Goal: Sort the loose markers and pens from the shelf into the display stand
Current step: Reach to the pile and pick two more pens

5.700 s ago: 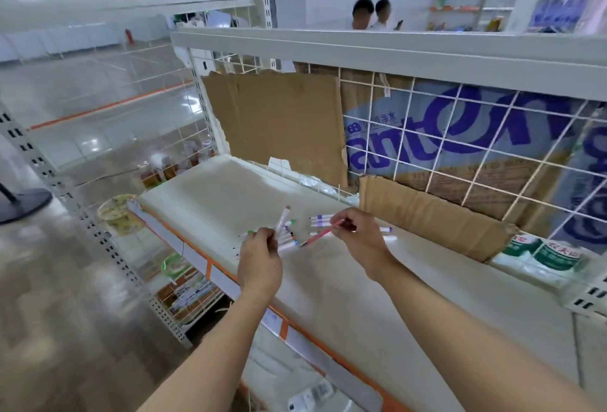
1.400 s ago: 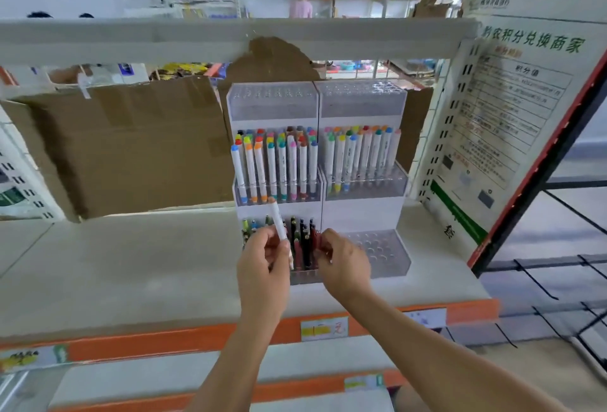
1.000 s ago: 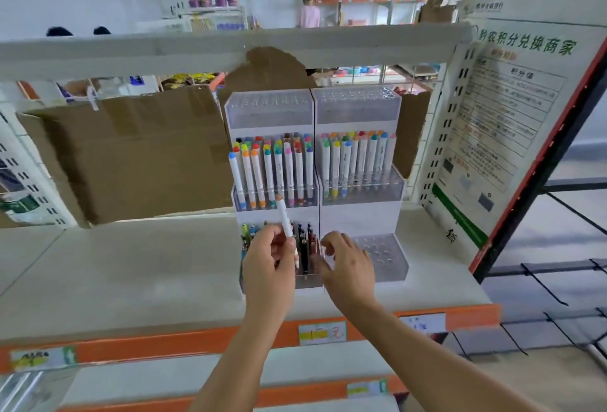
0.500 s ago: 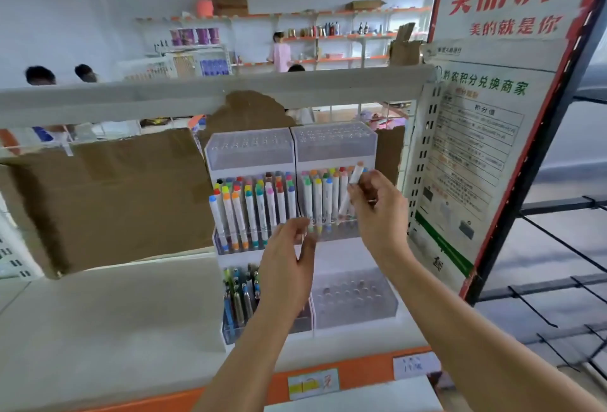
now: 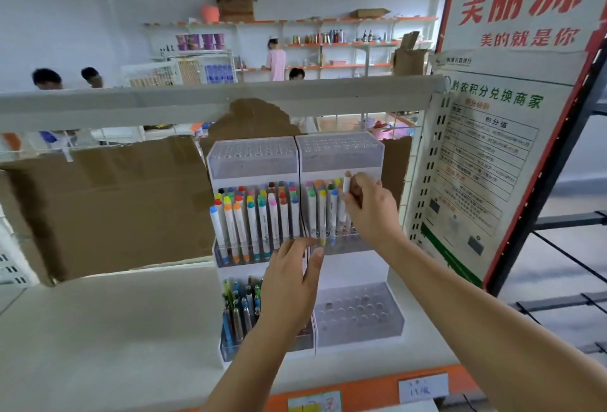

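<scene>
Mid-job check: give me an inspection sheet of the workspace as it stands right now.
Surface: white shelf, orange front strip with price labels.
Job's things: display stand upright on the shelf; middle tier holds upright markers, more on its left half; lower left bin holds pens; lower right rack shows bare holes.
Clutter: cardboard sheet behind the shelf.
Grippers: right hand pinches a white marker at the middle tier's right half; left hand open, fingers relaxed, before the stand.
Cables: nothing seen.
Surroundings: poster board at right; people at far shelves.
</scene>
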`<move>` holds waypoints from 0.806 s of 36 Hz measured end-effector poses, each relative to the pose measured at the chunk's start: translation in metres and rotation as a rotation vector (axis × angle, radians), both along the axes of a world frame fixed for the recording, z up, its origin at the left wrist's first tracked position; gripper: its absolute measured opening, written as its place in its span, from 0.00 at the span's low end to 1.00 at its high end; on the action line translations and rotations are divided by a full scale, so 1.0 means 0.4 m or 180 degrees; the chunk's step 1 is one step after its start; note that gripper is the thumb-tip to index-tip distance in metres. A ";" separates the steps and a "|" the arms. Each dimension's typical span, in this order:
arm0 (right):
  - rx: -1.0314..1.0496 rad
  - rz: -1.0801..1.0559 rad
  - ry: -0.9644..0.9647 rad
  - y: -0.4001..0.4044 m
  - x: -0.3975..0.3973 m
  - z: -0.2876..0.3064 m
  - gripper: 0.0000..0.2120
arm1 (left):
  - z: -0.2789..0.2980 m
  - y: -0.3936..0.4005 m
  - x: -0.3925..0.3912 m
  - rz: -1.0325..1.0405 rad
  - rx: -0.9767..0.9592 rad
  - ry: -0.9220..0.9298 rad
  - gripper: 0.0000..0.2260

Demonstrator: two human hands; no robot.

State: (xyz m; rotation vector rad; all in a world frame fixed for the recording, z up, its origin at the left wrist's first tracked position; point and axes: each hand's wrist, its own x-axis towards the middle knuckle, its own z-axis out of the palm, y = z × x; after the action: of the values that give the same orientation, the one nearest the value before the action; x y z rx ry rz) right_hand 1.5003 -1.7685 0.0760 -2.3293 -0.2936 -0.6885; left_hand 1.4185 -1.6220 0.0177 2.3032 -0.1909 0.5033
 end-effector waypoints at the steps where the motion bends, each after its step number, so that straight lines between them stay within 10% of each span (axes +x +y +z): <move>1: -0.0035 0.0000 0.0090 0.001 0.002 -0.002 0.06 | 0.000 -0.001 0.001 0.0009 -0.0004 -0.0012 0.24; 10: -0.0596 -0.0282 0.0418 0.000 -0.001 -0.040 0.22 | -0.004 -0.003 0.003 0.0061 -0.0014 -0.0063 0.18; 29: -0.0532 -0.0249 -0.0074 0.020 -0.099 -0.043 0.15 | 0.024 0.050 -0.089 0.0482 0.0081 -0.0108 0.15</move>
State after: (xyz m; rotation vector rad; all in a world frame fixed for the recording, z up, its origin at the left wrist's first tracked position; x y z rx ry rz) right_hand 1.4609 -1.7605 0.0588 -2.5041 -0.2812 -0.7550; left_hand 1.3828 -1.6019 0.0275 2.3463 -0.0393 0.6202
